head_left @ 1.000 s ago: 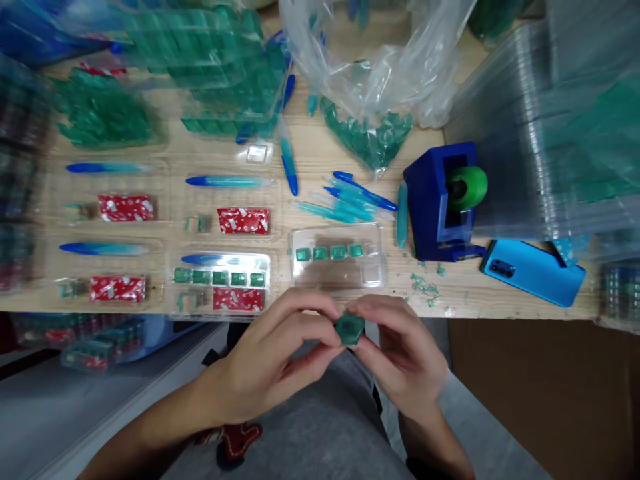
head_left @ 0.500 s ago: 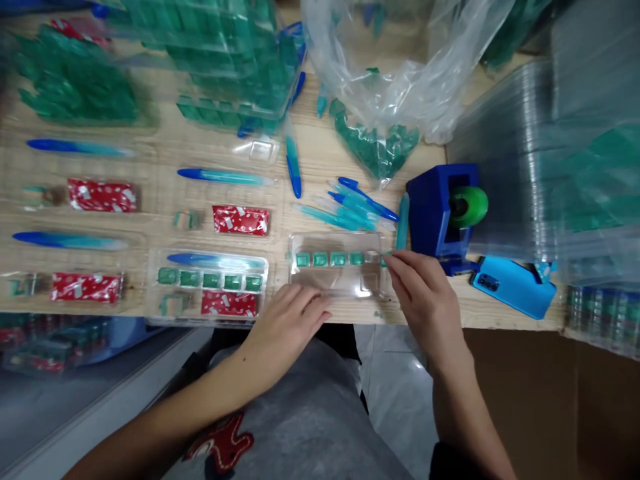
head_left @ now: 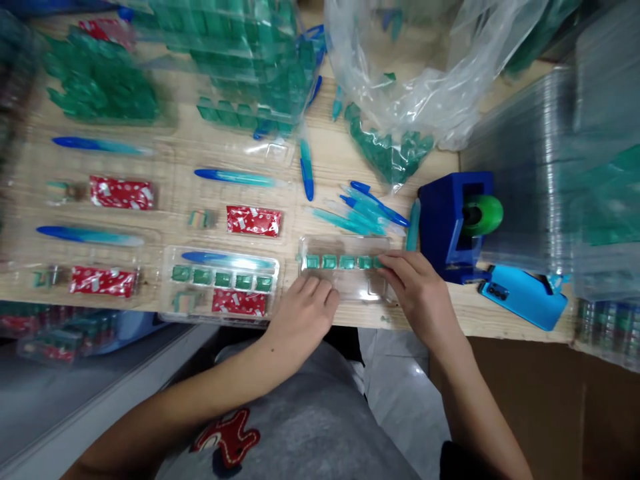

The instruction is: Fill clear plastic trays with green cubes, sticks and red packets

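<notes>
In front of me a clear plastic tray [head_left: 340, 288] lies on the wooden table, with a row of small green blocks [head_left: 347, 262] along its middle. My right hand [head_left: 419, 288] pinches a green block [head_left: 379, 261] between thumb and fingertips at the row's right end. My left hand [head_left: 306, 308] has its fingers curled over the tray's near left corner; the thumb is partly hidden. Left of it stands a filled tray [head_left: 274, 293] holding a blue pen [head_left: 225, 260], green blocks, a striped block [head_left: 185, 302] and a red patterned packet [head_left: 239, 303].
Loose blue pens [head_left: 367, 210] lie behind the tray. A blue tape dispenser [head_left: 443, 223] and a blue phone [head_left: 525, 298] are at right, before stacked clear trays [head_left: 520, 160]. A plastic bag [head_left: 395, 153] with green pieces stands behind. More filled trays [head_left: 167, 190] spread left.
My right hand has moved left with the green block, from beyond the tray's right side to the row's end. My left hand's fingers have curled at the tray edge. The view has shifted slightly.
</notes>
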### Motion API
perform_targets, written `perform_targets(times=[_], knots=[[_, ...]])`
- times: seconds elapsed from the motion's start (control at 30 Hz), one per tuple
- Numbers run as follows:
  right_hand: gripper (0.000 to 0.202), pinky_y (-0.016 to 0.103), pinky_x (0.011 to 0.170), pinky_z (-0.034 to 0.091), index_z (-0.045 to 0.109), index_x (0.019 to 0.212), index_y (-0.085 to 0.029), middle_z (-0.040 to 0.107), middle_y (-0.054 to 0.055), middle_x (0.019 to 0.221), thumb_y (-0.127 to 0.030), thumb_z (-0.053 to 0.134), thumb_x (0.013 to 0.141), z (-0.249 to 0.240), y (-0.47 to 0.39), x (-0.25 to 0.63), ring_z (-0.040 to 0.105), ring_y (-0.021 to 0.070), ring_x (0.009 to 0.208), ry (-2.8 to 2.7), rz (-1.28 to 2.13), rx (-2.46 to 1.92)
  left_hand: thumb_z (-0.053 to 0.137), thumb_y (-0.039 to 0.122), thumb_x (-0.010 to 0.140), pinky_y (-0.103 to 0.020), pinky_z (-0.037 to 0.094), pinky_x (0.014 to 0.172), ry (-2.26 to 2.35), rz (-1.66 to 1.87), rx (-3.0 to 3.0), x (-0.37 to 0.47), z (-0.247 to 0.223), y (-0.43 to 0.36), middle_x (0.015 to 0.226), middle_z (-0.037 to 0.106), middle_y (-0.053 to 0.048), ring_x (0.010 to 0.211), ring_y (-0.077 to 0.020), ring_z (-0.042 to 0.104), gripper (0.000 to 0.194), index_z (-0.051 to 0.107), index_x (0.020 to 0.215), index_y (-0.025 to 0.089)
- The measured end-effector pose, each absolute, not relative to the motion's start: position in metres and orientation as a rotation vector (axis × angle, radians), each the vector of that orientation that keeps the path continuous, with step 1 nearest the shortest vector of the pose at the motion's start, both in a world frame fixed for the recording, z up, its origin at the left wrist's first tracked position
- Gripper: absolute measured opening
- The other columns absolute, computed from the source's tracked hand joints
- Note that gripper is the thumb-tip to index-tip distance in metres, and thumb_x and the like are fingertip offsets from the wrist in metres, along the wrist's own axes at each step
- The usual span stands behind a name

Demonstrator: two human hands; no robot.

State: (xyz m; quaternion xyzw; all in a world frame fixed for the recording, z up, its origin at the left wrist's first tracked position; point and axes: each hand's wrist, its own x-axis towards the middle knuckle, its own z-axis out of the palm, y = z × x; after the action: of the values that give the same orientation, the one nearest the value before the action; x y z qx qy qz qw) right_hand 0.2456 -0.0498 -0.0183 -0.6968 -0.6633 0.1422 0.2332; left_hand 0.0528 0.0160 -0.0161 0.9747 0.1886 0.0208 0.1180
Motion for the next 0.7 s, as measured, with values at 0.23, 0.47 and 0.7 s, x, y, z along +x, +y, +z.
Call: perform_targets(times=[0.23, 0.47, 0.7], knots=[[0.029, 0.041, 0.088, 0.053, 0.059, 0.119, -0.021, 0.064, 0.012, 0.115, -0.018, 0.056, 0.09, -0.011, -0.074, 0.235, 0.061, 0.0239, 0.106, -1.598, 0.14, -1.989, 0.047, 0.001, 0.083, -0.03, 0.041, 0.06, 0.449, 0.247, 2.979, 0.057, -0.014, 0.009, 0.067, 0.061, -0.005, 0.062, -0.0185, 0.053, 0.021, 0.062, 0.073, 0.012], [0.028, 0.03, 0.066, 0.055, 0.062, 0.116, -0.023, 0.068, 0.005, 0.096, -0.035, 0.054, 0.091, 0.001, -0.109, 0.215, 0.065, 0.0158, 0.076, -0.856, 0.644, -2.013, 0.045, 0.005, 0.085, -0.031, 0.043, 0.066, 0.42, 0.356, 2.825, 0.051, 0.012, 0.028, 0.075, 0.063, -0.004, 0.071, -0.0193, 0.054, 0.016, 0.058, 0.08, 0.013], [0.041, 0.032, 0.071, 0.055, 0.056, 0.124, -0.022, 0.068, 0.006, 0.096, -0.032, 0.061, 0.085, -0.021, -0.106, 0.203, 0.063, 0.0156, 0.075, -0.77, 0.771, -1.918, 0.039, 0.011, 0.094, -0.03, 0.044, 0.07, 0.448, 0.313, 2.586, 0.051, 0.02, 0.034, 0.081, 0.061, -0.004, 0.076, -0.0164, 0.054, 0.015, 0.052, 0.087, 0.015]])
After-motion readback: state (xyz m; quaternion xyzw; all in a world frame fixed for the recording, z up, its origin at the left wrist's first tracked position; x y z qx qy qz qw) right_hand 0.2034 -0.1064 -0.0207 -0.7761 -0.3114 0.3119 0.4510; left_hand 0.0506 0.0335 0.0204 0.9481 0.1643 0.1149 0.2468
